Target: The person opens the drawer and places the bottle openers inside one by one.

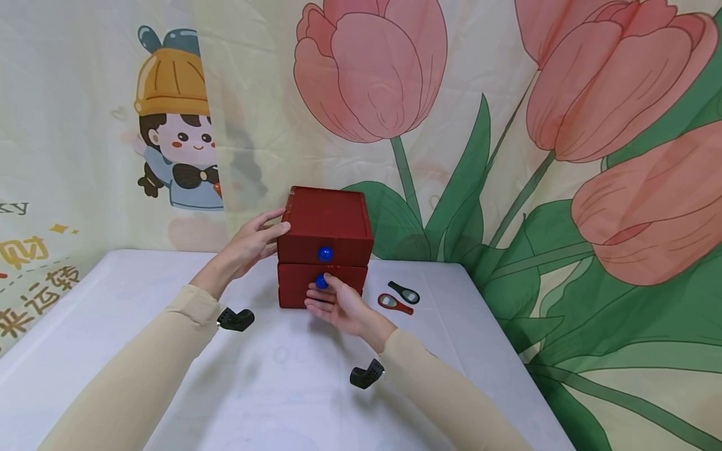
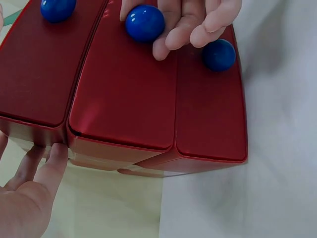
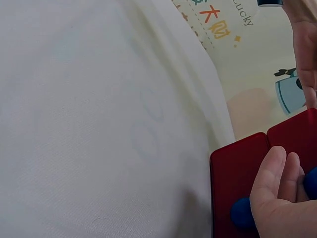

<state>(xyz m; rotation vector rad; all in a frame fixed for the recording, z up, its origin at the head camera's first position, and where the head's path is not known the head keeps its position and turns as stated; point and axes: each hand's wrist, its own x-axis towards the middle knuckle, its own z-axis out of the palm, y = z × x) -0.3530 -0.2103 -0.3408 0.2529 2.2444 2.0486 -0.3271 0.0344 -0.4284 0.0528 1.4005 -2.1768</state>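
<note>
A red drawer box (image 1: 329,213) with blue round knobs stands on the table. In the left wrist view the middle drawer (image 2: 124,94) juts out past the top drawer (image 2: 39,69) and the bottom drawer (image 2: 210,109). My right hand (image 1: 346,307) pinches the middle drawer's blue knob (image 2: 144,23), thumb on one side and fingers on the other. Just below those fingers sits the bottom knob (image 2: 218,55). My left hand (image 1: 254,244) rests against the box's left side near the top, its fingers extended. Above the right hand is the top knob (image 1: 325,254).
Right of the box lie a red magnifying glass (image 1: 395,304) and a black magnifying glass (image 1: 404,292). A white cloth covers the table (image 1: 293,388). Directly behind hangs a printed curtain (image 1: 254,125) with tulips and a cartoon figure.
</note>
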